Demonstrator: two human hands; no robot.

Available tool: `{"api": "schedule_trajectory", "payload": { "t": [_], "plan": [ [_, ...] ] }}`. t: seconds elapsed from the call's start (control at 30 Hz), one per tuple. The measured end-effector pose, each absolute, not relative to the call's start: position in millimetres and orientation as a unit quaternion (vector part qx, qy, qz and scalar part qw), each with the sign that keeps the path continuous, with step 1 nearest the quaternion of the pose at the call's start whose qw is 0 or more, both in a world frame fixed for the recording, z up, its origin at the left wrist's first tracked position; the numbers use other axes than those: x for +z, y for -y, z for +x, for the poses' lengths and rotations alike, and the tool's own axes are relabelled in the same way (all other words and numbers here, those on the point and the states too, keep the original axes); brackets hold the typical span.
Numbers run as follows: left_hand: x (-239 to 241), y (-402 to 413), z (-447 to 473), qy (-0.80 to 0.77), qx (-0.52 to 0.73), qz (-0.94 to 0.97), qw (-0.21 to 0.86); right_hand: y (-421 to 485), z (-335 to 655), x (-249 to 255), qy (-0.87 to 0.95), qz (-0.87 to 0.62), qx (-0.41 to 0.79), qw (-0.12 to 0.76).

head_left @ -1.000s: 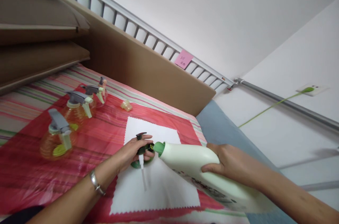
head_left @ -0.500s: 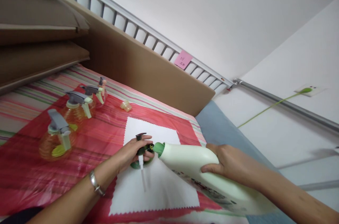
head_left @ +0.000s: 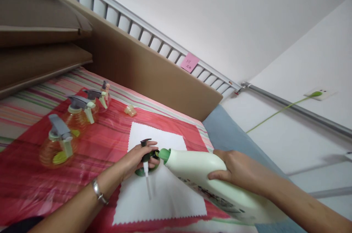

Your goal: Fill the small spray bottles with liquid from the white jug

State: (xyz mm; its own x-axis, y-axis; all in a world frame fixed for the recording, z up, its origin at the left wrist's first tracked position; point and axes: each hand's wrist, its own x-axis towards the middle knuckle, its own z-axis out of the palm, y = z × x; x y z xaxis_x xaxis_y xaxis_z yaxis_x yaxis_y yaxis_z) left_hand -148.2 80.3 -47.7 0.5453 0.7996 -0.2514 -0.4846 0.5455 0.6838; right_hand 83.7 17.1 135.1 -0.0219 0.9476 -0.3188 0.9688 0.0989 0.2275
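My left hand point(head_left: 137, 157) is closed around a small dark green bottle point(head_left: 140, 171) standing on a white cloth point(head_left: 162, 196). The same hand also keeps hold of a black pump head point(head_left: 146, 141), whose pale dip tube slants down over the cloth. In my right hand point(head_left: 233, 167) is a large pale green bottle point(head_left: 195, 163), tipped on its side. Its green spout point(head_left: 164, 155) is at the small bottle's dark mouth; whether the two touch, and any liquid between them, I cannot make out. Fingers hide much of the small bottle.
Several clear spray bottles point(head_left: 77, 115) with grey trigger heads stand on the red sheet point(head_left: 90, 152) at left. A small yellowish cap point(head_left: 130, 110) lies behind the cloth. Brown cardboard point(head_left: 143, 60) walls the back, with stacked cardboard point(head_left: 41, 38) at upper left.
Almost nothing differs. Both hands keep their holds, and the spout stays at the small bottle's mouth; the whole view has shifted very slightly.
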Motion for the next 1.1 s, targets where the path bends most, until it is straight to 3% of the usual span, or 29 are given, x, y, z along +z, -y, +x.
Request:
{"api": "schedule_trajectory", "payload": {
  "t": [1.1],
  "plan": [
    [-46.1, -80.0, -147.5, -0.279, 0.386, 0.291, 0.83, -16.8, 84.1, 135.8, -0.714, 0.67, -0.026, 0.203]
  ]
}}
